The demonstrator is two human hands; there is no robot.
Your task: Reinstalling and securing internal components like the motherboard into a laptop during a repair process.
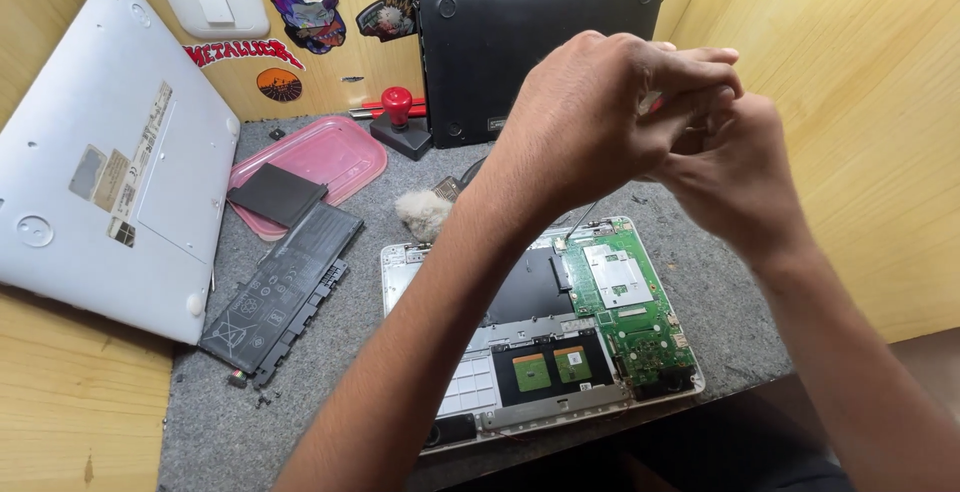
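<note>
Both arms raised, left hand [590, 117] and right hand [735, 177] touching, fingers curled together

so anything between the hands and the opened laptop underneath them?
Nothing visible. Both hands, left hand and right hand, are raised and pressed together above the opened laptop; only open air lies below them. The battery and pink tray lie off to the left on the grey mat.
</note>
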